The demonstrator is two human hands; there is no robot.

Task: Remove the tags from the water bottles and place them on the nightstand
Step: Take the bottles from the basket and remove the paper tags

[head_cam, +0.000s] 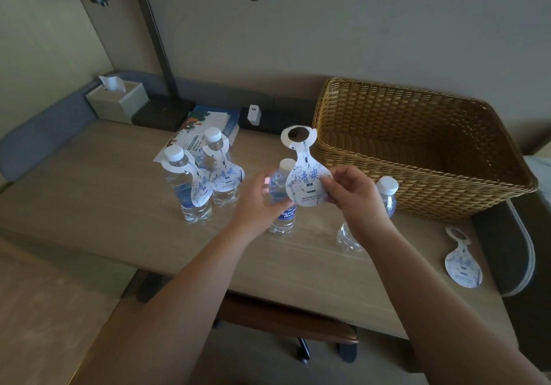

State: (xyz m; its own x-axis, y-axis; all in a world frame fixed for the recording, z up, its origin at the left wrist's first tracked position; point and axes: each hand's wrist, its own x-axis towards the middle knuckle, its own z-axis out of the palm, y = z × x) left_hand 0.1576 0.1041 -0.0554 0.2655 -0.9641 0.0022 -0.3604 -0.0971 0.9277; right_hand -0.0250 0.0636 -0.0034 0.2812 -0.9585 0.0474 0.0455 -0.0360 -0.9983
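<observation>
a loose tag (463, 261) lies flat on the nightstand (89, 194) at the near right edge; the left hand (262, 198) is wrapped around the middle water bottle (281, 202), which stands upright; the right hand (354, 197) pinches a freed tag (305, 176) by its wide end, held clear above that bottle's cap; behind the right wrist stands an untagged bottle (386, 195); further left two tagged bottles (190, 188) stand together; a wicker basket (417, 146) sits at the back right
</observation>
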